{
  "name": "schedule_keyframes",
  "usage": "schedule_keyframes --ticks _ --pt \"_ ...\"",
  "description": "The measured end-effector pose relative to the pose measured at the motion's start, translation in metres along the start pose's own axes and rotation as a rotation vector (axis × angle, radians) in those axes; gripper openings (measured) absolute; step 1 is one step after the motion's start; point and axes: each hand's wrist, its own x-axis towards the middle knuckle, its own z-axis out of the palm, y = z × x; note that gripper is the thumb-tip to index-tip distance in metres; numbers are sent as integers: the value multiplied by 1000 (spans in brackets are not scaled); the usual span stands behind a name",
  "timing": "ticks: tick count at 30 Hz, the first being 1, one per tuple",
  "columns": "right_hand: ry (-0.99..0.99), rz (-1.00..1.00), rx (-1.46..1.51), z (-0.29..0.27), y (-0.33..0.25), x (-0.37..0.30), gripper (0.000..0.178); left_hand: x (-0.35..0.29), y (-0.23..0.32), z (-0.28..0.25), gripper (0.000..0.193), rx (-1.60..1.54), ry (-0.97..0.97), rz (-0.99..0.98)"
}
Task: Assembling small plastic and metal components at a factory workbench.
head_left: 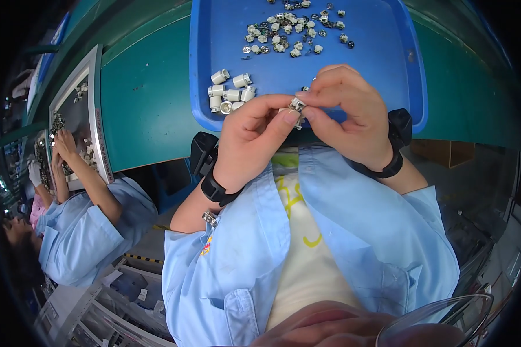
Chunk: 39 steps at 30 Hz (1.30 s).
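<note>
Eyeglasses (448, 315), 1 pr, nearest, at lower R; above, wearer's 2 hands, w/ 2 black wristbands (219, 192), meet over near edge of 1 blue tray (385, 63). L hand (249, 136) & R hand (356, 110) each pinch, thumb to forefinger, 1 sm. white-&-metal pc (297, 104) btwn them. On tray: approx. 8 white cylinders (233, 95) at L, plus dozens of sm. white/metal parts (280, 40) farther off, too many for exact no.
</note>
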Motion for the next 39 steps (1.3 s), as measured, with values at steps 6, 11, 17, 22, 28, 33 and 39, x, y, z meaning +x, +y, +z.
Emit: schedule_keyframes --ticks 6,11,17,22,28,33,39 --pt "63 -124 -160 5 -4 3 17 0 -2 0 18 131 12 40" --pt "85 -148 -113 9 -1 2 19 0 -5 -10 18 348 -26 149" --pt "1 -111 -5 7 4 4 20 -4 5 -1 18 32 70 60" --pt "-68 -45 158 -3 7 9 27 -5 2 -11 18 -70 17 25" --pt "-189 -10 186 -3 12 7 34 -5 0 -12 18 -126 -56 -6" --pt "-224 -60 151 -4 16 8 29 -5 -7 -22 18 -162 -144 -59" --pt "-232 -157 105 -7 14 11 26 -4 -5 -22 18 -139 -208 -41"
